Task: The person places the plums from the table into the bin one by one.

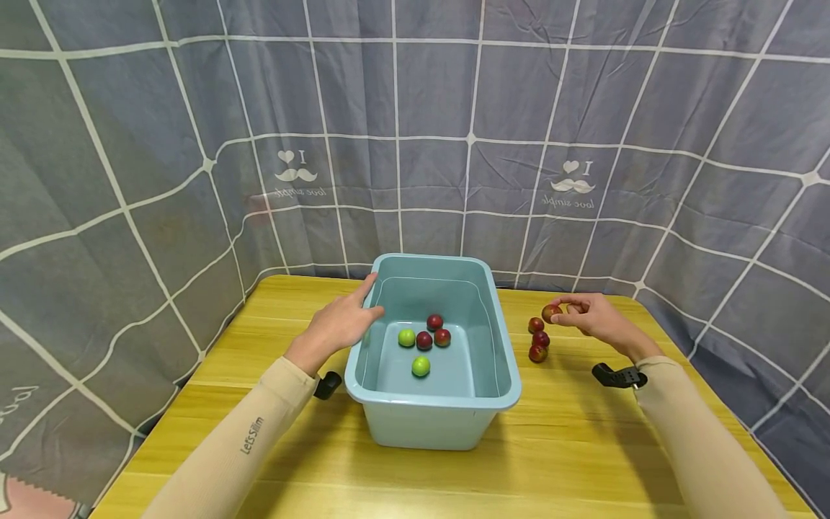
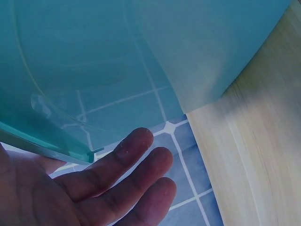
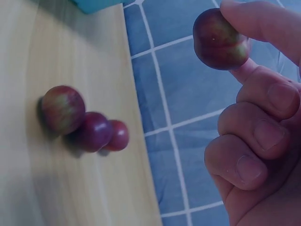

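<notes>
We see the right hand (image 1: 599, 318) pinching a plum (image 1: 551, 313) near three others (image 1: 541, 339) on the table (image 1: 564, 454); we judge it light, firm, smooth and bruisable, best held round its middle. The left hand (image 1: 337, 322), outstretched, rests against the tub (image 1: 433, 401).

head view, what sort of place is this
Probably a curtained-off indoor work corner: a checked curtain hangs behind and beside a table, which bears a tub.
</notes>
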Available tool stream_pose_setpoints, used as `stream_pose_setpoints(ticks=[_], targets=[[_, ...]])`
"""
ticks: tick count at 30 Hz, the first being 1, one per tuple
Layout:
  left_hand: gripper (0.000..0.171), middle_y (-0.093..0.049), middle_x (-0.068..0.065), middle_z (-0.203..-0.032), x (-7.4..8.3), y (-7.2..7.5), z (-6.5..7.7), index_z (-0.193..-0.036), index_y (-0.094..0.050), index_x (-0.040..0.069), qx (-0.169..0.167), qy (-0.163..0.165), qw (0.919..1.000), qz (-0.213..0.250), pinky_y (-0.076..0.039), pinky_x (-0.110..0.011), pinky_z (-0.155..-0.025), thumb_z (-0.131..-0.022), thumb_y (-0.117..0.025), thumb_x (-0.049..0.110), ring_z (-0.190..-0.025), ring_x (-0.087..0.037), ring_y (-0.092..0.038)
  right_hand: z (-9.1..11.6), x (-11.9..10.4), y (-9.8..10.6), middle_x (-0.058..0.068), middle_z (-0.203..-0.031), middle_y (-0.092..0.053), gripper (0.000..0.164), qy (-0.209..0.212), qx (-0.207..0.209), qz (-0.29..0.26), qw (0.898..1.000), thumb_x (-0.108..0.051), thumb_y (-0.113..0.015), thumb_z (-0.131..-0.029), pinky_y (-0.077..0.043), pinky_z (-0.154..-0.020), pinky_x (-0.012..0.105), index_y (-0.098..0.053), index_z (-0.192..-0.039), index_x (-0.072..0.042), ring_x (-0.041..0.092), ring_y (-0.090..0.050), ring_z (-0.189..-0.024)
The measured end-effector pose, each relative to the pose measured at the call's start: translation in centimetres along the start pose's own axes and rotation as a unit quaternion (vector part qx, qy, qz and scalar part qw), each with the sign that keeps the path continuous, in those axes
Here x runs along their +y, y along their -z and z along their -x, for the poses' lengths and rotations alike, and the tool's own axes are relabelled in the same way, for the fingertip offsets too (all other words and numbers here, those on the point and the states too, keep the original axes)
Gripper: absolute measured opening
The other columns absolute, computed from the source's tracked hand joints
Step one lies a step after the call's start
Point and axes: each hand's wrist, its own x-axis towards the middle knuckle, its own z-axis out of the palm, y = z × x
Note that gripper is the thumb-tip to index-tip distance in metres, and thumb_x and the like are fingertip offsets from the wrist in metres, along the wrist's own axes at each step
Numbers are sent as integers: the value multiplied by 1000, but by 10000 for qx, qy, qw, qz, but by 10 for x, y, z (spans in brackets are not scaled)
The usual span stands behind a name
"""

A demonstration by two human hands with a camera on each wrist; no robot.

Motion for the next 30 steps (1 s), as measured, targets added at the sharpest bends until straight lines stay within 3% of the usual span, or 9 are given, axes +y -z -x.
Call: stream_pose_setpoints(ticks=[6, 17, 30], targets=[[76, -49, -15, -153, 0, 0, 0, -164, -7, 32, 1, -25, 10000, 4, -49, -43, -73, -99, -42, 50, -115, -34, -63, -5, -18, 4, -4, -62, -39, 47, 247, -25, 201, 9995, -31, -73, -93, -32, -50, 30, -64, -128, -2, 10, -33, -53], [76, -48, -15, -153, 1, 0, 0, -164, -7, 33, 10, -2, 10000, -6, -49, -43, -73, -99, -42, 50, -115, -33, -62, -19, -61, 9, -1, -67, -40, 38, 487, -278, 598, 9966, -33, -74, -92, -35, -59, 30, -69, -122, -11, 12, -35, -58], [75, -49, -15, -152, 1, -1, 0, -164, -8, 32, 44, -20, 10000, -11, -49, -43, -72, -99, -42, 50, -115, -34, -62, -41, -111, -5, 2, -64, -43, 35, 861, -793, 1122, 9868, -32, -76, -90, -35, -58, 28, -71, -121, -16, 13, -36, -55]])
